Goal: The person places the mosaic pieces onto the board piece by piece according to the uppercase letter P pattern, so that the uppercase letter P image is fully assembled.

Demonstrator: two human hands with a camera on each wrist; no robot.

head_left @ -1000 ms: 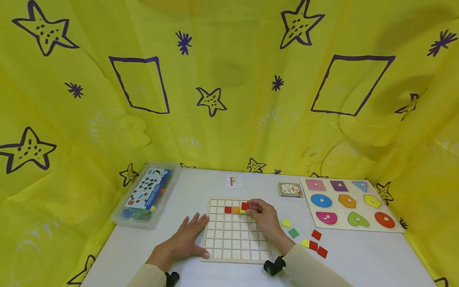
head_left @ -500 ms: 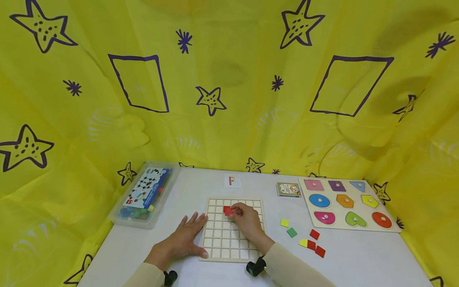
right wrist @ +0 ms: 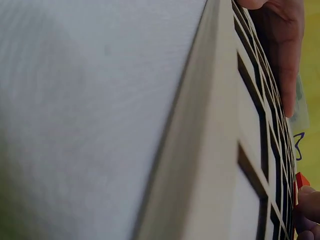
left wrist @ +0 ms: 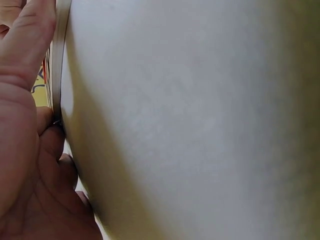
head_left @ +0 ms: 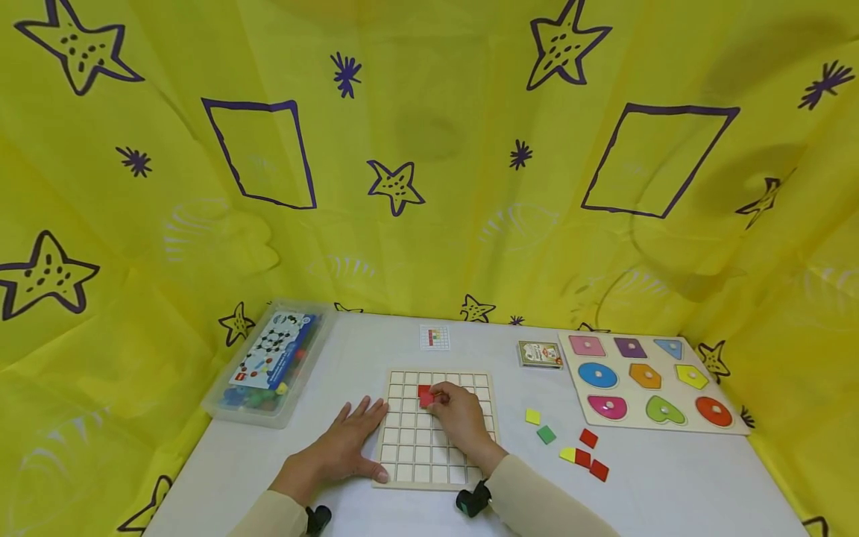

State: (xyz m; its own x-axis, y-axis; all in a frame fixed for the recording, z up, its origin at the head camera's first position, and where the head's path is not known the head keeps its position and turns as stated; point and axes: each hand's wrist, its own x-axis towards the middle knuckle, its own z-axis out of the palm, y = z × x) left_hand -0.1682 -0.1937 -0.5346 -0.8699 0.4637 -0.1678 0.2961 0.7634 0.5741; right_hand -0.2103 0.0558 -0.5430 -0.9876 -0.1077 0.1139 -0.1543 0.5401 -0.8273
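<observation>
A wooden grid board (head_left: 406,436) lies on the white table. My right hand (head_left: 464,419) is over its upper part and pinches a red square tile (head_left: 426,401) between thumb and fingertips. That tile sits just below another red tile (head_left: 423,389) in the grid; the cells to the right are hidden behind the hand. In the right wrist view the pinched tile (right wrist: 301,180) shows at the fingertips, low over the board. My left hand (head_left: 344,449) lies with fingers spread along the board's left edge, thumb at the lower corner. The left wrist view shows this hand (left wrist: 20,145) against the board's side.
Several loose tiles lie right of the board, among them a yellow one (head_left: 533,417), a green one (head_left: 546,434) and red ones (head_left: 599,470). Behind are a small pattern card (head_left: 435,338), a card box (head_left: 540,355), a shape puzzle (head_left: 627,414) and a clear plastic case (head_left: 274,356).
My right hand has carried the red tile left, from the row's right end to just below the leftmost red tile, now covering the orange and yellow tiles. The left hand stays in place.
</observation>
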